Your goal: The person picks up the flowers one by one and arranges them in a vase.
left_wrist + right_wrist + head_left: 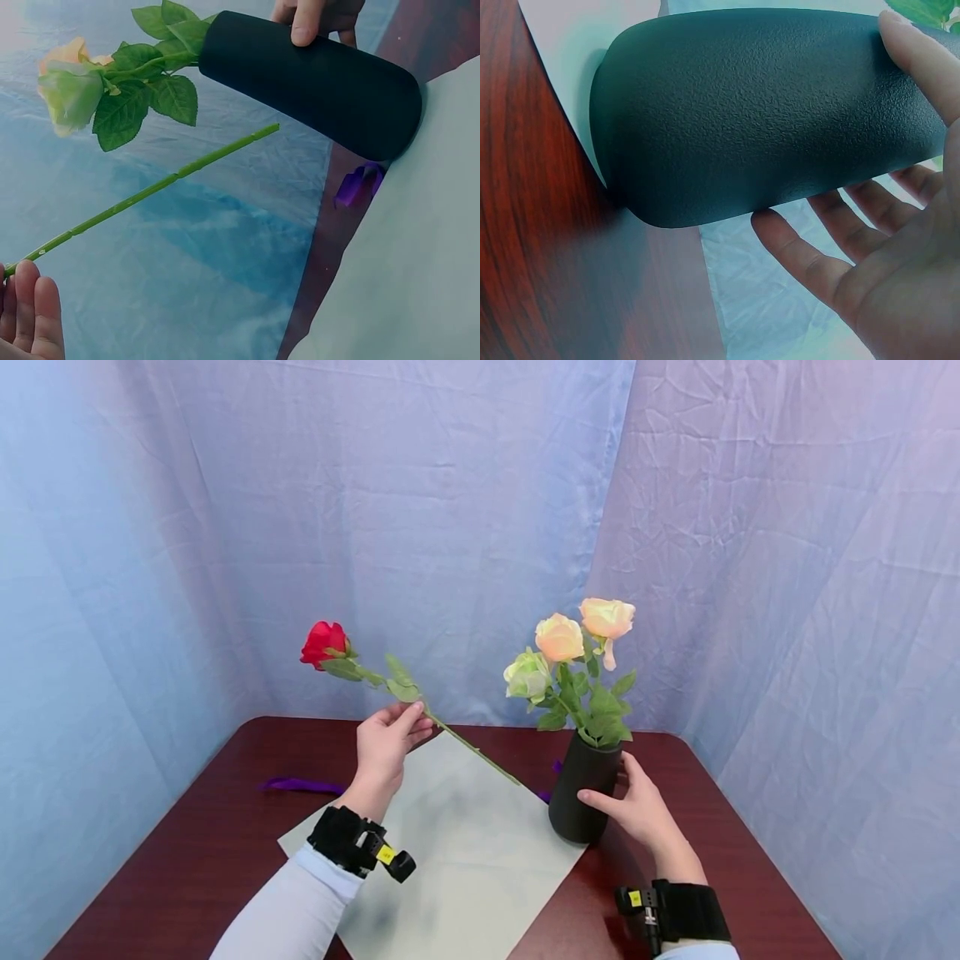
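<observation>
A red rose (324, 644) with a long green stem is pinched by my left hand (386, 743) just below its leaves. The stem's bare lower end (225, 152) points right and down toward the black vase (581, 793). My right hand (637, 806) holds that vase from its right side, with the thumb across the front and the other fingers (787, 244) along the far side. In the vase stand two peach roses (559, 637) and a pale green rose (528, 676), their leaves spreading over the mouth. Their lower stems are hidden inside it.
A large pale sheet of paper (450, 860) lies on the dark red-brown table (195, 843), its right corner by the vase's base. Purple ribbon (300, 785) shows past the paper's left edge and again behind the vase. Light blue curtains (405, 527) hang around the table.
</observation>
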Motion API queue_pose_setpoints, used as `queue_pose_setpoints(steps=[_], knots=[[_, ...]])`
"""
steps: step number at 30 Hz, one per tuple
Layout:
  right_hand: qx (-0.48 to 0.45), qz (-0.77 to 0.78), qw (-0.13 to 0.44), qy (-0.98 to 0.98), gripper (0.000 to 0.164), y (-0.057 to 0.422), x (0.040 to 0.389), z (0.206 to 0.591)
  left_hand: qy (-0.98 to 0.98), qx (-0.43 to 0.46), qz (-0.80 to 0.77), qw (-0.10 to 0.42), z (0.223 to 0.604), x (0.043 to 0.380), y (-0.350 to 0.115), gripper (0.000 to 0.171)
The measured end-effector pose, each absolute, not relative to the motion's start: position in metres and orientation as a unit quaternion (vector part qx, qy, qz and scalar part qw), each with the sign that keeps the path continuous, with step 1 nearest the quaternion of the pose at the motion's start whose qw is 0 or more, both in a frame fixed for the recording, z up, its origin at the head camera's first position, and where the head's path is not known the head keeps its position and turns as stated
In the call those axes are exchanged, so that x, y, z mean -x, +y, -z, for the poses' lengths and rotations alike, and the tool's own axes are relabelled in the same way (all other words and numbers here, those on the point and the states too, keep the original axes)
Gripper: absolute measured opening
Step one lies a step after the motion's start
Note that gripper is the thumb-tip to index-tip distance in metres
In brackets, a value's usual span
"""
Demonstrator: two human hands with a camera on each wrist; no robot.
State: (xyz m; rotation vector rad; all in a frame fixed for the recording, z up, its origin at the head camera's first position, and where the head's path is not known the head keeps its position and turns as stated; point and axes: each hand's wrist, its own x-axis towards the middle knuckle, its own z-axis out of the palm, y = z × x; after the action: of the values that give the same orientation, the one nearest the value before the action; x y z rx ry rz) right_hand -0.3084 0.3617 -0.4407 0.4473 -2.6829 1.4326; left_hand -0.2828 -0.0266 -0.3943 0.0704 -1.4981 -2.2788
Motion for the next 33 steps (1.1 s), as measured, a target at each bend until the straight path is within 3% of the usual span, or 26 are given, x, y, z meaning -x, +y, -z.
queue_pose_setpoints(steps=[33], knots=[[-0.145, -0.458, 0.034, -0.876, 0.099, 0.362, 0.308, 0.441, -0.463, 0.039, 0.859, 0.215, 0.377, 0.265, -0.01, 0.02]])
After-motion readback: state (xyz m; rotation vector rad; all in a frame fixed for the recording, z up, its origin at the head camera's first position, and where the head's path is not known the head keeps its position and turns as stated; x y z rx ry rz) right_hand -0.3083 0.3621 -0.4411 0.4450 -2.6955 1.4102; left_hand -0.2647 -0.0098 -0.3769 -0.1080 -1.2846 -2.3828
